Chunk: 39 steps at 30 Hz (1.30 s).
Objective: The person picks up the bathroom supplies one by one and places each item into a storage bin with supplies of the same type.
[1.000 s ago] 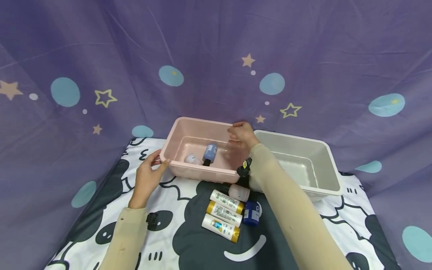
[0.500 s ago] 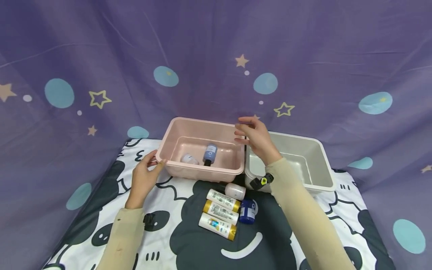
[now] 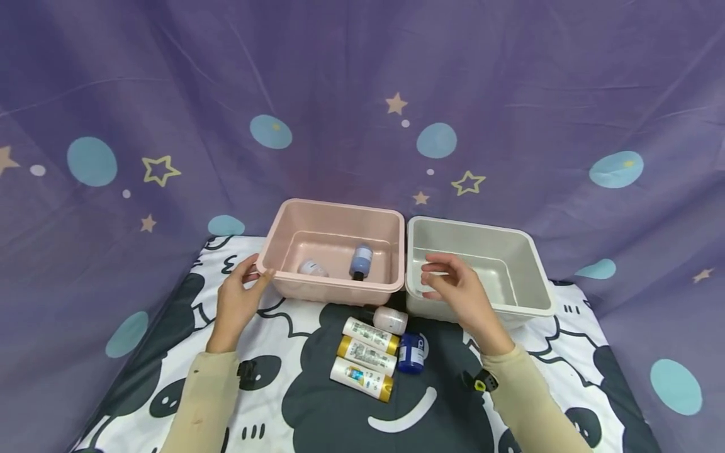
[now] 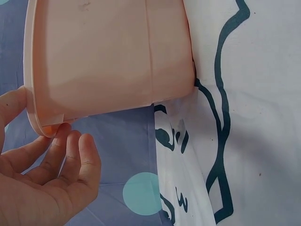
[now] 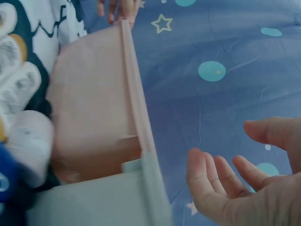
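My left hand (image 3: 236,308) grips the front left corner of a pink plastic bin (image 3: 334,289), thumb at the rim and fingertips tucked beneath it in the left wrist view. Inside the bin lie a blue bottle (image 3: 361,261) with a black cap and a small whitish bottle (image 3: 312,268). My right hand (image 3: 461,299) hovers over the front of a light grey bin (image 3: 481,226), fingers loosely bent and nothing in them. Three white bottles (image 3: 365,355) with gold caps lie side by side before the bins, beside a dark blue bottle (image 3: 411,353) and a pale pink bottle (image 3: 391,320).
The two bins stand side by side at the back, against a purple curtain (image 3: 340,94) with stars and dots. A black-and-white cartoon cloth (image 3: 317,415) covers the surface beneath everything. A black wrist strap (image 3: 486,381) sits on the right sleeve.
My right hand has let go of the pink bin's right side and moved right and toward me, over the grey bin. The left hand keeps its hold on the corner.
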### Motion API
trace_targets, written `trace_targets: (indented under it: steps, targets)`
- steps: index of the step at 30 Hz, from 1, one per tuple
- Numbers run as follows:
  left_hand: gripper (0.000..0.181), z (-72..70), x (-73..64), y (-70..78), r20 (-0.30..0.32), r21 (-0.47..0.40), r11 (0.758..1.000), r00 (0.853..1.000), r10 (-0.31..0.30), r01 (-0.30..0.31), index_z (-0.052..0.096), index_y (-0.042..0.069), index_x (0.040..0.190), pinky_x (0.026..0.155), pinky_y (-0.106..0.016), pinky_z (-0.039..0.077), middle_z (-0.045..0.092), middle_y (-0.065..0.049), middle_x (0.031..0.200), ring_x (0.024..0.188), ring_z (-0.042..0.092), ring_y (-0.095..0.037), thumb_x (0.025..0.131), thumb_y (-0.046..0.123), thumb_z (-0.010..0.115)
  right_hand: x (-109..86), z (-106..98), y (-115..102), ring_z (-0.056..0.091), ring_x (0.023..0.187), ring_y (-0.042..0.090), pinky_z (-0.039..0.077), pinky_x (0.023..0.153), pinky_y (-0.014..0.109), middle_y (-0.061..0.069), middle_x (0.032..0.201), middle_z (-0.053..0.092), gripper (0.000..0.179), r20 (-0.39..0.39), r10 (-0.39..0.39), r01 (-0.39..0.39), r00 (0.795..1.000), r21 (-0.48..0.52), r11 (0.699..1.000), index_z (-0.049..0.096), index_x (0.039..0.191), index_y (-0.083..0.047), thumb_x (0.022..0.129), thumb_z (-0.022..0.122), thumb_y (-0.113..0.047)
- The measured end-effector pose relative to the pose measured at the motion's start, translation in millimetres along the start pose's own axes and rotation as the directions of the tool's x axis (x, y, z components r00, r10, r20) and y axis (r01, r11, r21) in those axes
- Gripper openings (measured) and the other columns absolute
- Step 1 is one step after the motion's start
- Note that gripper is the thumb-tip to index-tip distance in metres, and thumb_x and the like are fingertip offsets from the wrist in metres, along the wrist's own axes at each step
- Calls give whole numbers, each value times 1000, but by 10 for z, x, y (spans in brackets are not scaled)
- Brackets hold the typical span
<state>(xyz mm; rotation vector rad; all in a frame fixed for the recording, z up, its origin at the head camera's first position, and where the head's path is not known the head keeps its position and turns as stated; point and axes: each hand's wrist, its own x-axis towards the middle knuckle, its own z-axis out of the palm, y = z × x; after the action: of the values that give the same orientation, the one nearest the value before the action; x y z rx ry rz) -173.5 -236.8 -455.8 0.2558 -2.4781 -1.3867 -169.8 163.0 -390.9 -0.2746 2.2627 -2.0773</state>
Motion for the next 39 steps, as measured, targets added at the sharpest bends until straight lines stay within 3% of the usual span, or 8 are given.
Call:
trace_targets:
  steps: [5,9,17,29,39]
  targets:
    - [58,3,-4,-5,-9,0,1000,1000,3,-3,50,7,147,90,-46,47,61,-18,132,115,60,-33,98,33,66,-312,-38,209,65,102,35,59,78,43,30,123,56,36,-9,0,0,1000,-18,1000,54,131,4,97,63,-4]
    - [58,13,-5,1,-9,4,1000,1000,8,-8,50,7,147,90,-46,48,61,-18,132,115,60,-33,99,34,65,-493,-50,390,66,100,26,59,78,40,29,121,57,37,-19,57,-57,998,-33,998,53,131,6,97,64,-4]
    - [62,6,-22,-1,4,4,1000,1000,13,-13,47,8,149,90,-50,49,60,-19,134,116,58,-34,99,41,62,-704,9,845,65,100,36,59,75,44,27,122,57,42,-84,195,-202,977,-82,976,55,131,4,93,70,-5]
    - [64,15,-27,-25,6,2,1000,1000,14,-14,47,7,149,90,-49,48,60,-18,133,116,59,-33,99,44,63,-739,184,1198,64,94,28,59,68,41,24,122,57,55,-134,311,-325,941,-95,941,51,136,3,88,76,-9]
    - [66,18,-20,-28,1,-2,1000,1000,11,-11,48,8,149,88,-47,49,61,-18,134,115,59,-32,98,48,62,-708,252,1290,63,92,27,59,67,40,24,119,57,57,-138,305,-322,942,-128,938,50,136,2,89,77,-17]
